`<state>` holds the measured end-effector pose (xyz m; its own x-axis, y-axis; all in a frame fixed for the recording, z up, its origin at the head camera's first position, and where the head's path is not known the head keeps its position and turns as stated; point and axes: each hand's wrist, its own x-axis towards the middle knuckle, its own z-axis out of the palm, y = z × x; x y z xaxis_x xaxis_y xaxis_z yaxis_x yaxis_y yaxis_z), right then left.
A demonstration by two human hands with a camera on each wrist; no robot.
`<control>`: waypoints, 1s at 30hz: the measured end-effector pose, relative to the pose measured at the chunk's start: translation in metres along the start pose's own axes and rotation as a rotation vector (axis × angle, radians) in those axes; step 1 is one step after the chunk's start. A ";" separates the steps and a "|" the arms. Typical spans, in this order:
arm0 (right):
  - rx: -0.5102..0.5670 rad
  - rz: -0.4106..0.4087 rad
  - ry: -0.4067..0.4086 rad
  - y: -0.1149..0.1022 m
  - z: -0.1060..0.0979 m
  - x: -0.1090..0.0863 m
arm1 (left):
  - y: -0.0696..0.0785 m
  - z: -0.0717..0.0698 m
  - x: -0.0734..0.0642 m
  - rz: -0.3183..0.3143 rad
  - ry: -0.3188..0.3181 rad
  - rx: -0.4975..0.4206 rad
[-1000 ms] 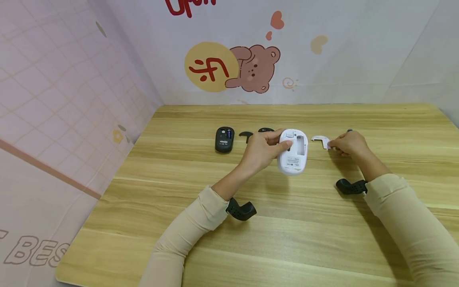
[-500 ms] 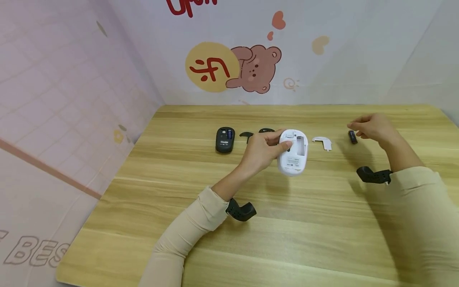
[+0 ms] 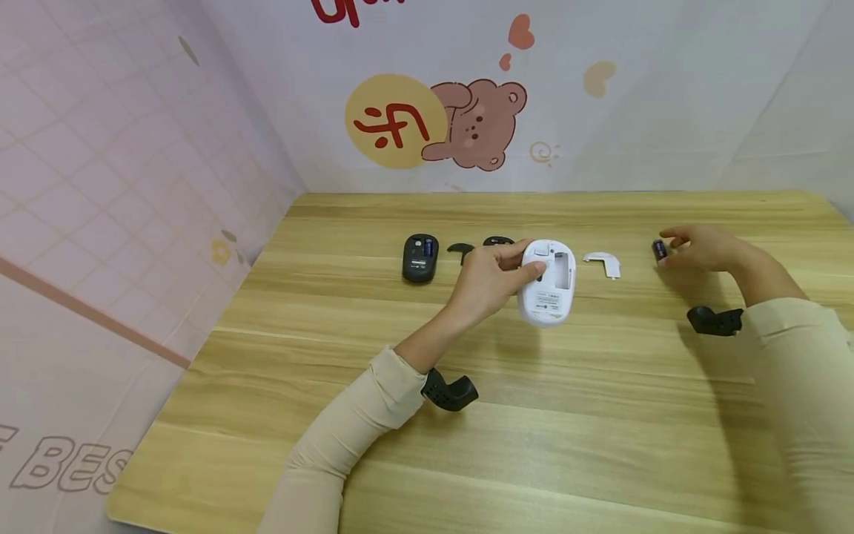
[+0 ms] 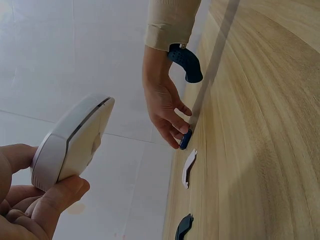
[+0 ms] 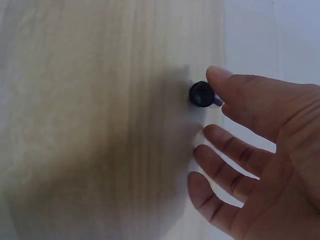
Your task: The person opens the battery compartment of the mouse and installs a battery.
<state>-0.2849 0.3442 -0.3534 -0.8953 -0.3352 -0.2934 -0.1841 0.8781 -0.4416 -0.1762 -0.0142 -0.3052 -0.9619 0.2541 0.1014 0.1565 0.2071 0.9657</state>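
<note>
My left hand [image 3: 490, 278] grips a white computer mouse [image 3: 547, 304], thumb on its underside and fingers behind. Its battery bay faces up, uncovered, and no battery shows inside. In the left wrist view the mouse [image 4: 72, 140] appears edge-on between thumb and fingers. At the right, my right hand [image 3: 710, 248] reaches down to a small dark blue battery [image 3: 659, 250] on the table, its thumb and forefinger beside it. The right wrist view shows the battery's end [image 5: 201, 94] close to the fingertips, with the other fingers loosely spread. A white L-shaped battery cover [image 3: 606, 264] lies between the hands.
A black mouse [image 3: 420, 258] lies underside up with a blue battery in its bay. Beside it are a curved black cover [image 3: 460, 250] and another black piece [image 3: 497, 241], partly hidden by my left hand. The wooden table [image 3: 567, 430] meets a printed wall behind.
My right hand has left the white cover, moved right, and come down beside the battery. My left hand and the white mouse have stayed almost still.
</note>
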 end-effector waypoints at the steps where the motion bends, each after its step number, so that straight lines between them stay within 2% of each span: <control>1: 0.000 0.003 0.000 0.002 0.001 0.001 | 0.000 0.000 0.000 0.003 0.000 0.002; 13: 0.045 0.010 0.031 0.007 0.007 0.003 | -0.002 0.000 0.001 0.004 0.001 0.006; 20: 0.115 0.035 0.058 0.008 0.007 -0.001 | -0.002 0.000 0.001 0.021 0.004 0.017; 30: 0.169 0.066 0.089 0.016 0.008 -0.007 | -0.001 0.001 0.000 0.004 -0.008 0.011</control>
<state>-0.2782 0.3575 -0.3652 -0.9367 -0.2411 -0.2538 -0.0601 0.8250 -0.5620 -0.1765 -0.0138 -0.3064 -0.9594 0.2627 0.1031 0.1627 0.2166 0.9626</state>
